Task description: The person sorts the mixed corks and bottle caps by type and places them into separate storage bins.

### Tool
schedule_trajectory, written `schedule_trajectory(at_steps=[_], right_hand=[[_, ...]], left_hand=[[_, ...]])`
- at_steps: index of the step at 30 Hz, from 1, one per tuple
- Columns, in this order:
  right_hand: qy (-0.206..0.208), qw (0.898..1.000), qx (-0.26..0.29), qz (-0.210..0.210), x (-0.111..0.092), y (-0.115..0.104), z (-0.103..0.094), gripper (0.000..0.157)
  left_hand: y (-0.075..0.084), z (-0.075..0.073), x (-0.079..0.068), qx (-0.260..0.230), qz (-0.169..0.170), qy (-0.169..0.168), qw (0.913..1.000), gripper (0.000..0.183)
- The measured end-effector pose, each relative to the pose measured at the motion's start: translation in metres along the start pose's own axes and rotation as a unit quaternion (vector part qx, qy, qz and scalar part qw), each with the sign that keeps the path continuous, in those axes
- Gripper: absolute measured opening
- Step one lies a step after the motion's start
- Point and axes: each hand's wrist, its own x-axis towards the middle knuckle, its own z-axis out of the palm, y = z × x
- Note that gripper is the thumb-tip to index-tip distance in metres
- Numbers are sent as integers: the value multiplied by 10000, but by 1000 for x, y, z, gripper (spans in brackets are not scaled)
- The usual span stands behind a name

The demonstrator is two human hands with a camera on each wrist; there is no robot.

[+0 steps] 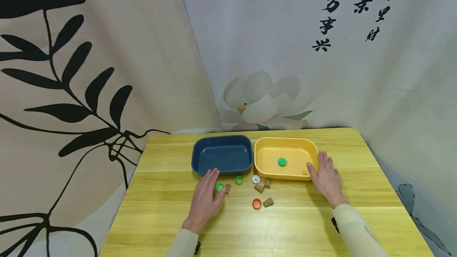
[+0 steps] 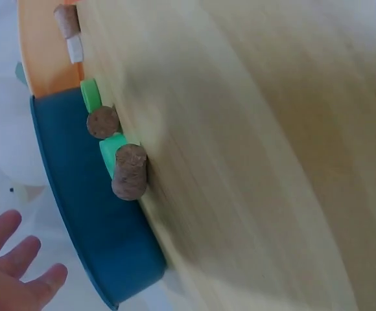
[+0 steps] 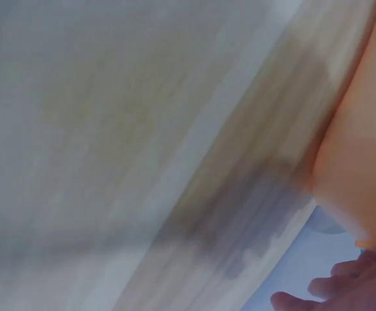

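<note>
Left hand: (image 1: 206, 200) fingers extended and parted from the thumb, nothing held, over the front side of the blue tray (image 1: 222, 140); the left wrist view shows the fingertips clear of the tray wall
Right hand: (image 1: 327, 179) fingers nearly straight, thumb apart, no object gripped, at the right end of the yellow tray (image 1: 262, 173); whether it touches the rim cannot be told
Near the left hand: a green cap (image 1: 219, 187) and a cork (image 1: 227, 188) beside it in the head view; the left wrist view shows another cork (image 2: 129, 172) on the cap's other side, hidden from the head view
Front of the trays: a second green cap (image 1: 239, 180), a white cap (image 1: 256, 179) and two corks (image 1: 259, 188) on the table (image 1: 285, 233)
Further forward: an orange-red cap (image 1: 256, 204) just beside a cork (image 1: 268, 202)
Inside the yellow tray: a green cap (image 1: 282, 162), seen only from the head
Right wrist view: tray wall, bare table and blurred fingers; none of the corks
</note>
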Motion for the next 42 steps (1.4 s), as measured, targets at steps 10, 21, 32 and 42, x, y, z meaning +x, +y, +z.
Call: schedule_trajectory(at_steps=[10, 21, 32, 42], right_hand=[[-130, 9998, 161, 71, 8, -2, 2, 79], [-113, 9998, 144, 41, 7, -1, 9, 79], [-35, 9999, 79, 125, 5, 0, 10, 79], [-59, 9997, 186, 149, 4, 0, 10, 77]], left_hand=[[10, 1, -13, 126, 387, -174, 9990, 58], [52, 30, -2, 474, 1246, -1294, 9826, 73], [72, 57, 5, 829, 1600, -1905, 9650, 69], [73, 66, 4, 1229, 1312, -2135, 9603, 50]])
